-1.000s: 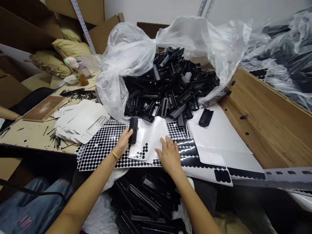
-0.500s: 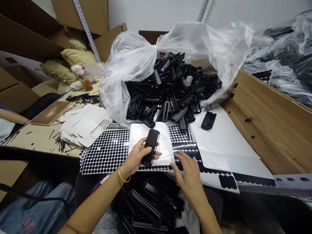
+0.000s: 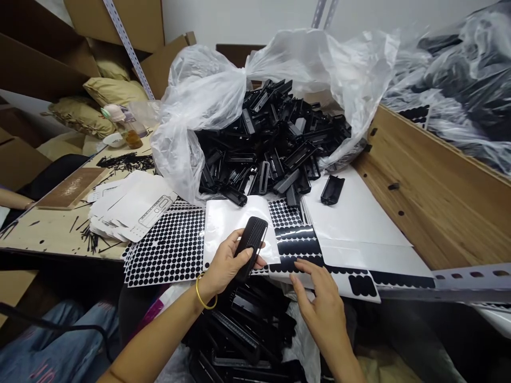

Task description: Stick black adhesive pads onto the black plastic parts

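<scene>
My left hand (image 3: 225, 263) grips a black ribbed plastic part (image 3: 250, 243), holding it tilted above the sticker sheets. My right hand (image 3: 321, 298) is beside it with fingers spread, its tips touching the sheet of black oval stickers (image 3: 297, 246) at the table's near edge. A white backing sheet (image 3: 227, 226) lies on a sheet of small black dot stickers (image 3: 170, 250). Behind them a big pile of black plastic parts (image 3: 275, 143) spills from an open clear plastic bag (image 3: 207, 101). One loose black part (image 3: 332, 190) rests on white sheets at the right.
More black parts fill a bag on my lap (image 3: 243, 335). A stack of white cards (image 3: 131, 205) and scattered black strips (image 3: 125, 159) lie to the left, with a bottle (image 3: 130, 133). A wooden board (image 3: 435, 191) slopes at the right; another person's arm (image 3: 14, 199) shows far left.
My left hand lifted the black part off the sheets and turned it ribbed side up, drawing it nearer. My right hand slid off the white sheet toward the near edge by the oval stickers.
</scene>
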Motion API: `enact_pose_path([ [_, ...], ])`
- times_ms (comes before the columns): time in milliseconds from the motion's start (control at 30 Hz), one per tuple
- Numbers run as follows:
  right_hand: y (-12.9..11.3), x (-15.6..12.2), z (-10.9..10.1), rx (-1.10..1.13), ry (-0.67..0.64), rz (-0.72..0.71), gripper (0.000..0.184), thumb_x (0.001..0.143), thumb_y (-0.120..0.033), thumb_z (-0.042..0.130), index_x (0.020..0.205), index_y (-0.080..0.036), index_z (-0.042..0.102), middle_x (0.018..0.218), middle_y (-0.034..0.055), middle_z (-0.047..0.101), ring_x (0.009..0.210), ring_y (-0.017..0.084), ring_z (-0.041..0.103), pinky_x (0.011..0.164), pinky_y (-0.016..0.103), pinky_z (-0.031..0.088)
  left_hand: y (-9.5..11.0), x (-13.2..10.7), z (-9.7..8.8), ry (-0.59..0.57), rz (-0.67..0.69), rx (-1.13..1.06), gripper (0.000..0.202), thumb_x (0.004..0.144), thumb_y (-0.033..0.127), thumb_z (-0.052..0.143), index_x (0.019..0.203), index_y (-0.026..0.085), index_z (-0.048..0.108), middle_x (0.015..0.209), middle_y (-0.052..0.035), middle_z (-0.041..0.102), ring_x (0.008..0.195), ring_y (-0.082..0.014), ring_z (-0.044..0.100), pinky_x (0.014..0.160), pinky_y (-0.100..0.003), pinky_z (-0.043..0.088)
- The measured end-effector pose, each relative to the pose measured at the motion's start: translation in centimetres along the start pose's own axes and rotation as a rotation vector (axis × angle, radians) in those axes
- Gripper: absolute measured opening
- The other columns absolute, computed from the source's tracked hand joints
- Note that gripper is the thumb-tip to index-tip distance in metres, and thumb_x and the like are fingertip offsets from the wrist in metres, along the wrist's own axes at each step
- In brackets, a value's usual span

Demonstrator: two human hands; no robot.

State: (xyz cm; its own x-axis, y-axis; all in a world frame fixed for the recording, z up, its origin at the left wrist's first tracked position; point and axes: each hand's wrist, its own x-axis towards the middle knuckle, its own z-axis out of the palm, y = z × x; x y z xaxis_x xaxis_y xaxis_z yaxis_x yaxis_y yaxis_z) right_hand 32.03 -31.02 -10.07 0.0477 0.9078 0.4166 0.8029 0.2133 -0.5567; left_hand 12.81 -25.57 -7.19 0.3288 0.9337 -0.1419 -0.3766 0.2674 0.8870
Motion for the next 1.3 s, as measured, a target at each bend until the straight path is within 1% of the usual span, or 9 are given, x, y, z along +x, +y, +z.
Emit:
enact_pose_path([
  [200, -0.9, -0.1, 0.3, 0.012, -0.015, -0.026, 0.021, 0.089, -0.034, 0.045, 0.101, -0.022, 0.057, 0.098, 0.0077, 0.066, 0.095, 0.024, 0.061, 0.093, 0.049, 0.041, -0.2, -0.3, 0.5, -0.015, -0.017, -0.018, 0.038, 0.077, 0.032, 0.065, 0.108, 0.016, 0.049, 0.105, -0.0126, 0.066, 0.07, -0.016, 0.068, 0.066, -0.028, 0.055],
  [433, 0.1, -0.6, -0.1, -0.025, -0.012, 0.003, 0.024, 0.088, -0.038, 0.044, 0.098, -0.022, 0.059, 0.093, 0.0074, 0.068, 0.09, 0.024, 0.062, 0.086, 0.044, 0.044, -0.6, -0.2, 0.2, 0.042, -0.024, 0.016, 0.032, 0.076, 0.033, 0.065, 0.096, 0.014, 0.05, 0.101, -0.0131, 0.068, 0.066, -0.0151, 0.068, 0.064, -0.028, 0.056],
  [533, 1.2, -0.8, -1.7, -0.058, -0.013, 0.049, 0.024, 0.088, -0.038, 0.043, 0.097, -0.022, 0.059, 0.091, 0.0077, 0.067, 0.088, 0.024, 0.062, 0.081, 0.041, 0.047, -0.5, -0.4, 0.2, 0.076, -0.063, 0.021, 0.032, 0.074, 0.033, 0.067, 0.095, 0.015, 0.05, 0.1, -0.0124, 0.068, 0.064, -0.0148, 0.068, 0.063, -0.028, 0.055],
  [700, 3.8, -1.1, -6.0, -0.177, 0.053, 0.136, 0.024, 0.088, -0.038, 0.043, 0.094, -0.021, 0.059, 0.089, 0.0074, 0.066, 0.084, 0.022, 0.062, 0.076, 0.037, 0.049, -0.5, -0.8, -0.1, 0.076, -0.119, 0.042, 0.032, 0.076, 0.033, 0.065, 0.099, 0.015, 0.051, 0.103, -0.0111, 0.068, 0.069, -0.0154, 0.068, 0.066, -0.029, 0.056],
  [833, 5.7, -1.2, -8.0, -0.278, -0.019, 0.08, 0.023, 0.089, -0.036, 0.042, 0.096, -0.021, 0.059, 0.087, 0.0069, 0.065, 0.085, 0.023, 0.06, 0.077, 0.038, 0.048, -0.6, -1.2, -0.3, 0.054, -0.153, 0.065, 0.033, 0.077, 0.033, 0.063, 0.101, 0.016, 0.051, 0.105, -0.0107, 0.067, 0.07, -0.0151, 0.068, 0.068, -0.03, 0.056],
  [967, 7.4, -0.6, -7.7, -0.383, -0.134, -0.047, 0.024, 0.088, -0.031, 0.043, 0.102, -0.021, 0.06, 0.094, 0.0097, 0.061, 0.089, 0.025, 0.056, 0.079, 0.04, 0.047, -0.9, -1.4, -0.2, 0.004, -0.167, 0.051, 0.031, 0.079, 0.033, 0.061, 0.103, 0.016, 0.05, 0.106, -0.0109, 0.066, 0.072, -0.0154, 0.068, 0.07, -0.031, 0.056],
  [1067, 8.4, 0.3, -7.1, -0.437, -0.182, -0.106, 0.021, 0.087, -0.028, 0.045, 0.097, -0.021, 0.062, 0.088, 0.0094, 0.058, 0.082, 0.024, 0.054, 0.074, 0.039, 0.047, -1.1, -1.5, 0.1, -0.034, -0.169, 0.024, 0.03, 0.08, 0.032, 0.061, 0.103, 0.016, 0.05, 0.106, -0.0108, 0.066, 0.073, -0.0155, 0.068, 0.071, -0.03, 0.056],
  [1167, 9.2, 0.9, -6.6, -0.466, -0.182, -0.161, 0.017, 0.087, -0.03, 0.047, 0.089, -0.021, 0.062, 0.08, 0.0078, 0.054, 0.077, 0.024, 0.052, 0.068, 0.037, 0.046, -1.3, -1.4, 0.4, -0.069, -0.172, -0.005, 0.029, 0.079, 0.032, 0.062, 0.1, 0.016, 0.05, 0.103, -0.0111, 0.067, 0.072, -0.0158, 0.068, 0.069, -0.029, 0.055],
  [1300, 9.3, 1.2, -6.4, -0.499, -0.146, -0.208, 0.017, 0.087, -0.03, 0.047, 0.081, -0.02, 0.059, 0.079, 0.0075, 0.052, 0.072, 0.022, 0.05, 0.065, 0.035, 0.044, -1.4, -1.3, 0.5, -0.087, -0.161, -0.03, 0.031, 0.077, 0.034, 0.063, 0.099, 0.016, 0.05, 0.104, -0.0114, 0.067, 0.071, -0.0157, 0.068, 0.067, -0.029, 0.055],
])
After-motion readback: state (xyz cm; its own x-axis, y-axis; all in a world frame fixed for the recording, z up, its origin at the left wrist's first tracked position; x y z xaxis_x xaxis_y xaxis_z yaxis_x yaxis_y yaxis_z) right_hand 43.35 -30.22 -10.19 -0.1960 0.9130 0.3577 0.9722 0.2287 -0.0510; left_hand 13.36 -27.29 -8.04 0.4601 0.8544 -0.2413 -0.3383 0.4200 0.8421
